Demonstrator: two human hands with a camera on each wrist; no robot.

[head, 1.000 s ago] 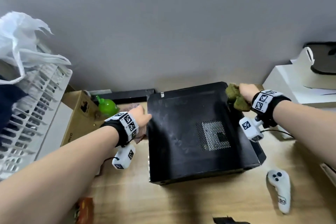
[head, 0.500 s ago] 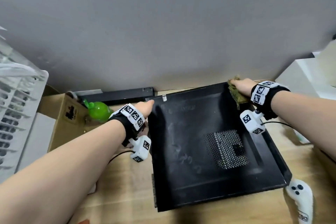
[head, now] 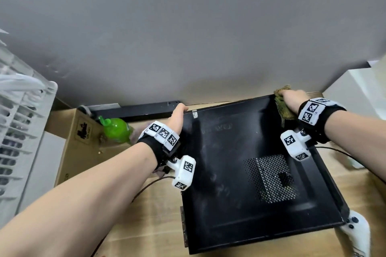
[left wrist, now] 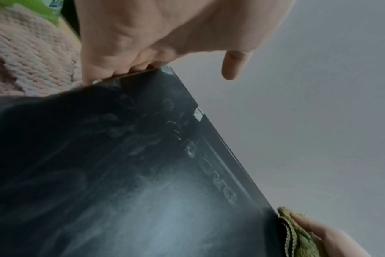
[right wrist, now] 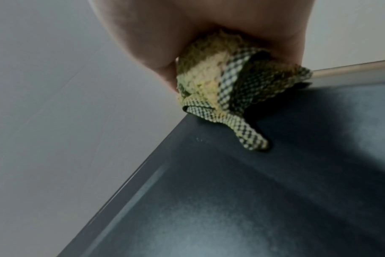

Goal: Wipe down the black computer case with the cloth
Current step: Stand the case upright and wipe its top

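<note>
My left hand (head: 177, 116) hooks curled fingers over far-left corner of black computer case (head: 240, 173). My right hand (head: 293, 100) clutches bunched cloth (head: 282, 106) at far-right corner. Embossed lettering on case unreadable.

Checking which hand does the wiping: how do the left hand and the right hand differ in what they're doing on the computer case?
The right hand grips a bunched green cloth at the far right corner of the black computer case; the left hand holds no cloth. The left hand's fingers hook over the case's far left corner, thumb free, steadying it. Both wear marker wristbands and touch the case's far edge.
</note>
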